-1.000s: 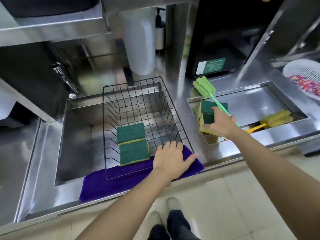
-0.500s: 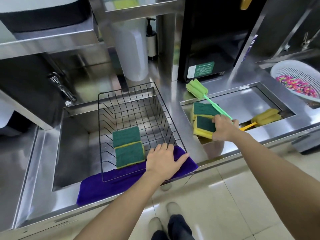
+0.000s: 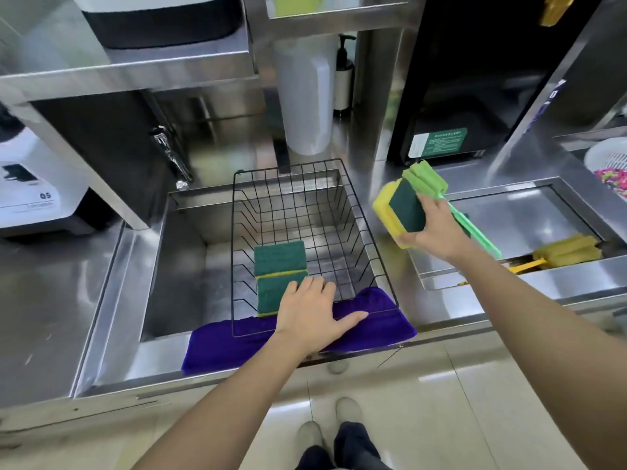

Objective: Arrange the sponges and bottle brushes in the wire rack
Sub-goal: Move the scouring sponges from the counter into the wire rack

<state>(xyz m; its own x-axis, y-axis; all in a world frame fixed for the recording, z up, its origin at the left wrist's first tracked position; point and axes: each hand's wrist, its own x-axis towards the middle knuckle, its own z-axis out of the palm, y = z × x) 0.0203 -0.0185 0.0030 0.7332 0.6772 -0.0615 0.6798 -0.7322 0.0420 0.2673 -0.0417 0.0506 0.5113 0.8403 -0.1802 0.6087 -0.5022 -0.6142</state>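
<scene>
A black wire rack stands in the left sink, and two green-and-yellow sponges lie flat on its floor. My left hand rests flat, fingers spread, on the rack's front rim and the purple cloth. My right hand holds a stack of green-and-yellow sponges in the air just right of the rack. A green bottle brush lies behind that hand across the right basin's edge. A yellow bottle brush lies in the right basin.
A steel counter surrounds both basins. A tap hangs left of the rack, and a white jug and a pump bottle stand behind it. A white colander sits far right, a black appliance behind.
My right hand has lifted the stacked sponges off the right basin's edge and carried them left toward the rack. My left hand stays on the rack's front rim.
</scene>
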